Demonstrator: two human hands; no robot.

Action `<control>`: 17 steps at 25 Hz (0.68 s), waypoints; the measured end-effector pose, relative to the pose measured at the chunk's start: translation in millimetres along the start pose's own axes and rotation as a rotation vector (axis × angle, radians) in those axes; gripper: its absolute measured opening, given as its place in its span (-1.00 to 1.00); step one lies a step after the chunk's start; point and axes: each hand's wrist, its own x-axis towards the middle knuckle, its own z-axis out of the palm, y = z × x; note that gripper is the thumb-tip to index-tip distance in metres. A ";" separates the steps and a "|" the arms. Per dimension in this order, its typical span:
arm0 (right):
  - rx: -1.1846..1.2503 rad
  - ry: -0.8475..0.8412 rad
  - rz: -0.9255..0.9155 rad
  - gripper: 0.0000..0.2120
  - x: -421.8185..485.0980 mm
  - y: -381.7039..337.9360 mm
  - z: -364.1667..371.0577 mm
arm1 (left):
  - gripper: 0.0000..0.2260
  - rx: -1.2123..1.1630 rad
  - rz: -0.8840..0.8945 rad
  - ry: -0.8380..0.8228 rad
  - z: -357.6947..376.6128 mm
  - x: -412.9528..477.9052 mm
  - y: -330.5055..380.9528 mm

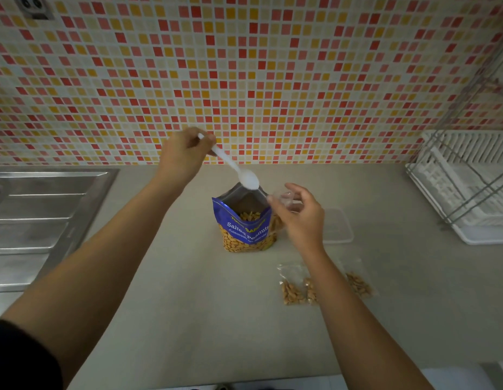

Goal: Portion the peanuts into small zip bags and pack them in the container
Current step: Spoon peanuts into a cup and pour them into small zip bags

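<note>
On the beige countertop point(188, 277) stands an open blue foil pouch of salted peanuts point(246, 229), with a clear rectangular plastic container point(339, 226) just to its right, contents unclear. Nearer lie small clear peanut-filled zip bags point(292, 288). The left hand point(183, 156) grips a white plastic spoon point(236, 167) over the pouch mouth, while the right hand point(301, 218) pinches another small clear zip bag point(285, 199) beside it

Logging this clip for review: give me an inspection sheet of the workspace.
Surface: beige countertop.
Job's things: open peanut bag standing upright; clear container right of it; filled zip bags lying nearer the person.
Clutter: nothing seen.
Grippers: left hand grips white spoon over the bag's mouth; right hand pinches a small clear zip bag beside it.
Cables: nothing seen.
Surroundings: steel sink left, white dish rack right, tiled wall behind, wall socket.
</note>
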 end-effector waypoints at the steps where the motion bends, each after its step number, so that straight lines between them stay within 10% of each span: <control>1: 0.013 0.017 0.017 -0.57 0.6 0.2 -4.4 | -0.79 0.073 -0.005 -0.052 5.7 -3.2 -10.3; 7: 0.047 0.029 0.050 -0.59 2.0 -6.6 -13.0 | -0.74 0.604 0.033 -0.316 40.8 -16.0 -64.7; 13: 0.102 0.014 0.089 -0.60 3.7 -15.5 -12.4 | -0.75 0.307 0.095 -0.063 31.7 -32.1 -53.4; 17: 0.233 0.031 0.129 -0.64 14.0 -32.3 -5.6 | -0.76 0.169 0.262 -0.233 36.5 -53.5 -31.1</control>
